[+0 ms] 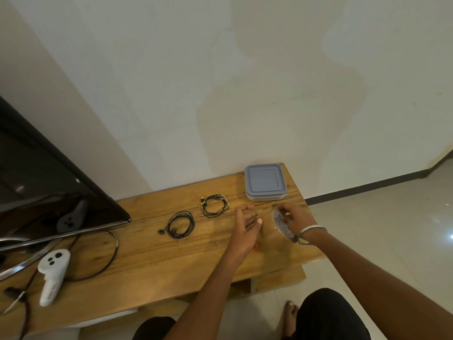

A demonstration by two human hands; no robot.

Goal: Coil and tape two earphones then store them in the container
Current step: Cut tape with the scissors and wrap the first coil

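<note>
At the right of centre in the frame, above the wooden tabletop (152, 261), the right hand (294, 218) gripped a roll of clear packing tape (282, 227), fingers curled round it, while the left hand (246, 223) pinched what looked like the drawn-out free end. Left of them lay a black coiled earphone (180, 224), seemingly untaped, and a second black coil with a yellow plug (215, 204), apparently already bound. The lidded grey-blue square plastic container (265, 182) sat shut behind. A short strip, kept taut, would serve best.
</note>
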